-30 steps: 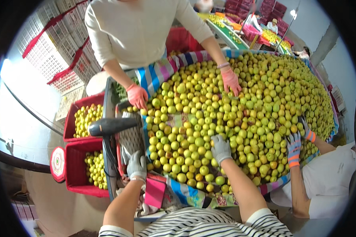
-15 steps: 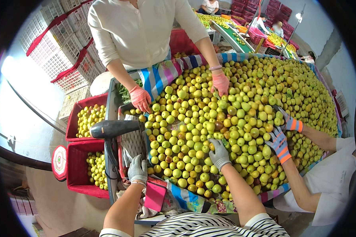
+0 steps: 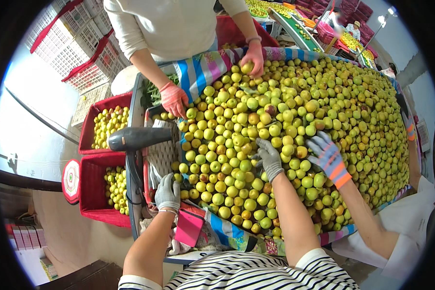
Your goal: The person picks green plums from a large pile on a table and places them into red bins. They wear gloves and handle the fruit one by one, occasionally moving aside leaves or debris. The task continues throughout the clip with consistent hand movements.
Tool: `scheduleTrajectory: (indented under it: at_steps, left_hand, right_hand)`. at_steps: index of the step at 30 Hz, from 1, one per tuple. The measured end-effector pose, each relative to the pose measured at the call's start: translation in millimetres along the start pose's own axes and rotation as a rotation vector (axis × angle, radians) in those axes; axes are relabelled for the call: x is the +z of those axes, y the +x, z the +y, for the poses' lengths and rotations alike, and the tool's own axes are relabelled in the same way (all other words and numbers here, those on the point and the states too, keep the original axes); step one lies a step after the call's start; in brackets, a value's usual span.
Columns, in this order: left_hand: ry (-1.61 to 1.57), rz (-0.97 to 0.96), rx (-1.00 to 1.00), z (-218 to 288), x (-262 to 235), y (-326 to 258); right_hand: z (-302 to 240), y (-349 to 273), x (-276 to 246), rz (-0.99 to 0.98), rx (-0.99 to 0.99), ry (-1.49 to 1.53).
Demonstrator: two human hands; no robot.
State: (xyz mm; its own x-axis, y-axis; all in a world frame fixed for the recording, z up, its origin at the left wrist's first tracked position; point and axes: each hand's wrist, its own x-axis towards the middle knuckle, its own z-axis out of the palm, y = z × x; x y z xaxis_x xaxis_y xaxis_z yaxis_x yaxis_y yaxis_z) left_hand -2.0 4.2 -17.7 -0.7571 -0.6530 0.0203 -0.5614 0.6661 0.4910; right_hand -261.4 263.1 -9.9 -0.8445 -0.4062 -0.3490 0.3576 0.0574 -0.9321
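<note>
Watching remotely, I see the right hand (image 3: 271,160) splayed as if spanning fruit (image 3: 239,140) toward four o'clock, left hand (image 3: 167,194) toward eight, grip unclear.

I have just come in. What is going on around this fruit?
Three gloved people are at a heap of fruit. The wearer's right hand reaches among the fruit; the left hand is at its left edge. Opposite, a co-worker in pink gloves seems to hold one. From the right, a striped glove reaches in. Two red crates at the left contain fruit.
</note>
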Motion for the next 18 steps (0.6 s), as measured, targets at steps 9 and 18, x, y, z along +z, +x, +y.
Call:
scheduleTrajectory:
  at_steps: [9, 18]
  left_hand:
    - [0.017, -0.025, -0.028, -2, 1, 0]
    - [-0.018, -0.019, -0.003, -1, 1, 1]
  right_hand:
    - [11, -16, 9, 0.128, -0.174, -0.205]
    - [32, -123, 20, -0.184, -0.544, -1.453]
